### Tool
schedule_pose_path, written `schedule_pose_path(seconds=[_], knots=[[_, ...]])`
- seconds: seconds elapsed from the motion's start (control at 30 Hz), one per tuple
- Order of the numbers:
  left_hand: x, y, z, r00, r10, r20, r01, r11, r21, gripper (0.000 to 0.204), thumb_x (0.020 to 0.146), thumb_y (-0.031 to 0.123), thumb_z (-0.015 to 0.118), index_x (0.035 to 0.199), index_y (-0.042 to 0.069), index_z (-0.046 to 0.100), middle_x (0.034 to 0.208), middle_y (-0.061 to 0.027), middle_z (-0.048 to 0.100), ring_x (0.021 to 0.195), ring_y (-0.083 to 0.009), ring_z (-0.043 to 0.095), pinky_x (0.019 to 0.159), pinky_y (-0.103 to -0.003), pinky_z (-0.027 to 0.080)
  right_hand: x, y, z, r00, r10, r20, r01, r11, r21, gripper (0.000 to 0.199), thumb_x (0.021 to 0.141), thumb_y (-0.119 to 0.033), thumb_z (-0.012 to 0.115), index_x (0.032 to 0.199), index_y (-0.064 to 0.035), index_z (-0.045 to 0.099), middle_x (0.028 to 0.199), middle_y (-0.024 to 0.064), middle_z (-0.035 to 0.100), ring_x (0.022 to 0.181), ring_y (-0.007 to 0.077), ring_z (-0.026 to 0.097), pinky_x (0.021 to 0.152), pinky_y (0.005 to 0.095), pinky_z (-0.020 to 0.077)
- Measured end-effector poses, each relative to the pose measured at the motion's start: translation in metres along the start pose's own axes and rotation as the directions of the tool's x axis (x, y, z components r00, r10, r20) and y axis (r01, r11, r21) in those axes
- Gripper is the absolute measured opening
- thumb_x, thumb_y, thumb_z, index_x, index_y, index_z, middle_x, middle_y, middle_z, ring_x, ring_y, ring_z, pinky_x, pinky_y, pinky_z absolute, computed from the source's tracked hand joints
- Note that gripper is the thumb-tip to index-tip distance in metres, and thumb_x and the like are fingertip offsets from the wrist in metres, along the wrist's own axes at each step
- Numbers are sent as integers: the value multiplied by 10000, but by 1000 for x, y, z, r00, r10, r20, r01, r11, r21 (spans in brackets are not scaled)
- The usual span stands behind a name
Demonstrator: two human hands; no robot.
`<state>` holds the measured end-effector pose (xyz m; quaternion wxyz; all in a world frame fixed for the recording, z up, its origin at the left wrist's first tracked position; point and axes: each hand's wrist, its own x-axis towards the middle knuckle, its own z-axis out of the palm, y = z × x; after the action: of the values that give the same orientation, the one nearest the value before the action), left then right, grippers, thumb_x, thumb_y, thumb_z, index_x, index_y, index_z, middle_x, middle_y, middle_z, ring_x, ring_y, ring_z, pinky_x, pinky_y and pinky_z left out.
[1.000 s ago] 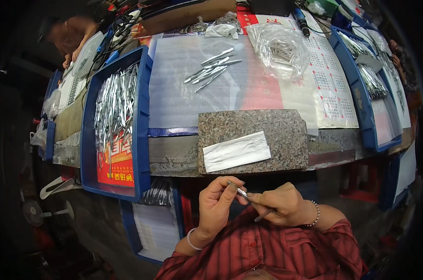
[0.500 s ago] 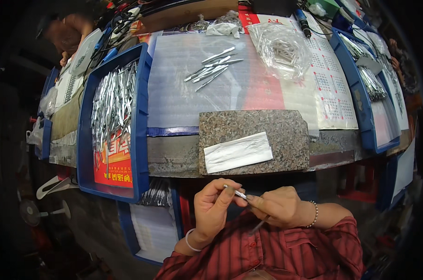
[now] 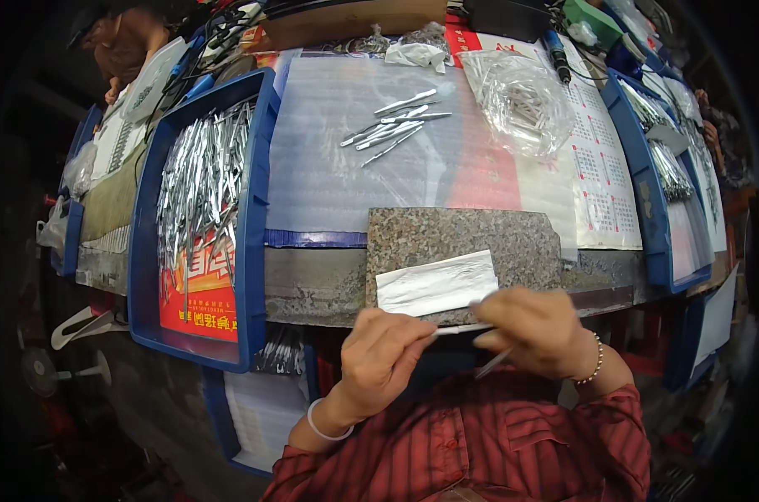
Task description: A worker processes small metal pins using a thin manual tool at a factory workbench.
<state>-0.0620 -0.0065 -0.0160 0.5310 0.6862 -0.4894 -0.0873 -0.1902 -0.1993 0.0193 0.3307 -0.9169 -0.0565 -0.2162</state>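
My left hand (image 3: 381,356) is closed, its thumb and fingertips pinching one end of a slim, pale metal piece (image 3: 463,329) in front of the table edge. My right hand (image 3: 537,330), blurred by motion, is closed at the other end of this piece. A thin grey rod (image 3: 492,363) sticks out below the right fingers; its other end is hidden in the hand. Just beyond the hands, a folded white cloth or paper (image 3: 436,283) lies on a speckled stone slab (image 3: 522,234). Several similar slim silvery pieces (image 3: 396,124) lie farther back on the plastic-covered tabletop.
At left stands a blue tray (image 3: 258,217) heaped with slender metal pieces; another blue tray (image 3: 660,180) holds bundles at right. A clear plastic bag (image 3: 526,109) of pieces sits toward the back. A lower blue bin (image 3: 266,410) stands beneath the table edge. Another person (image 3: 128,46) is at far left.
Both hands have moved up slightly toward the slab, and the right hand has moved right, with more of the slim piece showing between them. The whole view has shifted a little.
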Motion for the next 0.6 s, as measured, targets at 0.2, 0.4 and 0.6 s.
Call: schedule_pose_path(seconds=[0.2, 0.4, 0.6], knots=[[6, -27, 3, 986, 168, -6, -153, 907, 393, 238, 732, 40, 745, 955, 71, 667, 844, -25, 614, 937, -219, 609, 837, -390, 354, 7, 4, -30, 983, 174, -60, -167, 981, 96, 470, 995, -408, 462, 1056, 18, 653, 987, 196, 682, 714, 268, 670, 611, 330, 527], [-1, -37, 3, 986, 160, 35, -161, 897, 412, 233, 737, 68, 731, 960, 93, 666, 887, -22, 601, 1003, -217, 588, 885, -415, 325, 4, -10, -41, 980, 196, 38, -197, 979, 40, 307, 899, -147, 510, 1087, 40, 664, 926, 151, 720, 682, 275, 689, 580, 325, 528], [1, -35, 3, 987, 140, 83, -159, 933, 323, 303, 693, 26, 775, 969, 85, 666, 883, -48, 586, 958, -266, 615, 839, -421, 354, 12, 16, 1, 969, 231, 88, -238, 967, 89, 208, 932, -238, 629, 964, -32, 632, 790, 141, 630, 612, 315, 626, 491, 366, 480]])
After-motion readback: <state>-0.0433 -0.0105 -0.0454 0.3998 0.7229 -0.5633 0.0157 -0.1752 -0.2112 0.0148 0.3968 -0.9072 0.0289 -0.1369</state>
